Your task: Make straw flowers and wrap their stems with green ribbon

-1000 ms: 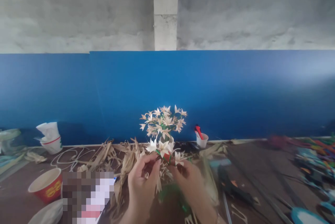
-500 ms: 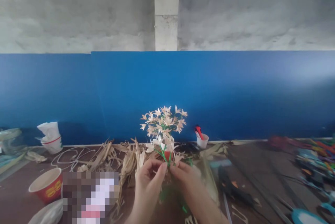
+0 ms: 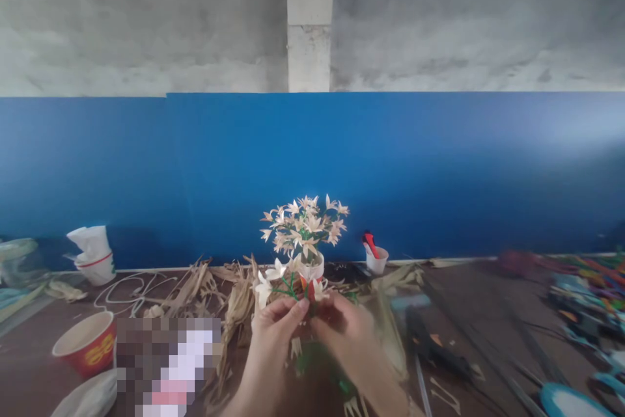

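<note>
My left hand (image 3: 271, 332) and my right hand (image 3: 344, 332) meet at the bottom centre, both pinched on a small sprig of cream husk flowers (image 3: 283, 277) with thin green stems. The sprig leans to the left above my fingertips. Just behind it stands a finished bunch of the same flowers (image 3: 303, 227) in a small white vase (image 3: 312, 267), near the blue wall.
Dry corn husks (image 3: 229, 293) lie heaped on the brown table. A red paper cup (image 3: 88, 344) and stacked white cups (image 3: 95, 254) stand at left, a white cup with a red tool (image 3: 375, 259) at centre. A glue gun (image 3: 434, 342) and coloured tools (image 3: 586, 300) lie at right.
The sprig in my fingers has tipped from upright over to the left and sits lower. Both hands stay pinched together in about the same place.
</note>
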`<state>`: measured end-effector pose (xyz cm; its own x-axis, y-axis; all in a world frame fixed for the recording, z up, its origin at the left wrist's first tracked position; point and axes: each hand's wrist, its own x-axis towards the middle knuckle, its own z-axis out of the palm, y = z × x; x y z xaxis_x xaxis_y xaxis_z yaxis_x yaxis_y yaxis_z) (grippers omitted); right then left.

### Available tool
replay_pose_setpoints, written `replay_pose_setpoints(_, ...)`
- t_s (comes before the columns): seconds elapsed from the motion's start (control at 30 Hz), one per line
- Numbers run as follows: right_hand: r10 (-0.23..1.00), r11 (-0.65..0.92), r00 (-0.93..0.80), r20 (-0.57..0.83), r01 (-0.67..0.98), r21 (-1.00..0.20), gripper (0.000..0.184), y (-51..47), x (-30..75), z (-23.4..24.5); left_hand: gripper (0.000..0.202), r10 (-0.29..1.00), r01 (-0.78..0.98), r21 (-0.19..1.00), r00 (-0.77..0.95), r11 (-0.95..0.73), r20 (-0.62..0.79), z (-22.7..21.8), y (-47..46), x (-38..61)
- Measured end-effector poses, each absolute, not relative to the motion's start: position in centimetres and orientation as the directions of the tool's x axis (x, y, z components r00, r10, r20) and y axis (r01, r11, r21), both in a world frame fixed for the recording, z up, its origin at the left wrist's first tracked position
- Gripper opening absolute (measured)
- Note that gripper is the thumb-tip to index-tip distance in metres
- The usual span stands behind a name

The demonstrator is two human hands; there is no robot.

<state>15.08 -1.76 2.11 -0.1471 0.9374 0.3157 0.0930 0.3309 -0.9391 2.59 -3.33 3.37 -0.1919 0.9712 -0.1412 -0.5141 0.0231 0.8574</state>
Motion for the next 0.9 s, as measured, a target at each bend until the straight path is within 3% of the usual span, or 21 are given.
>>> replay_pose_setpoints(0.13,0.880,0.475,-0.127,0.458,0.267,-0.838,0.008,-2.6,14.6,2.0,0.027,0.971,-0.492,0.870,-0.198,0.016,-0.130,2.9,-3.1,2.4)
replay_pose_setpoints(0.27,0.774,0.630,-0.177,0.608,0.316,-0.709,0.021,-2.7,14.1,1.1,0.026,0.970,-0.511,0.859,-0.196,0.022,-0.142,2.4,-2.7,1.8)
replay_pose_setpoints(0.37,0.765,0.638,-0.166,0.622,0.325,-0.698,0.022,-2.7,14.0,0.9,0.026,0.969,-0.540,0.842,-0.212,-0.009,-0.125,2.7,-2.7,1.9)
replay_pose_setpoints(0.53,0.782,0.573,0.001,0.623,0.391,-0.721,0.010,-2.5,14.5,1.6,0.033,0.985,-0.458,0.887,-0.170,-0.057,-0.024,3.8,-3.6,3.1)
replay_pose_setpoints(0.7,0.837,0.522,-0.019,0.547,0.331,-0.786,0.013,-2.7,14.4,1.6,0.035,0.969,-0.427,0.899,-0.245,-0.096,-0.012,3.8,-4.0,3.6)
replay_pose_setpoints(0.9,0.945,0.314,-0.103,0.310,0.018,-0.949,0.024,-2.0,14.3,1.3,0.028,0.974,-0.484,0.869,-0.226,-0.103,-0.011,3.4,-3.8,3.2)
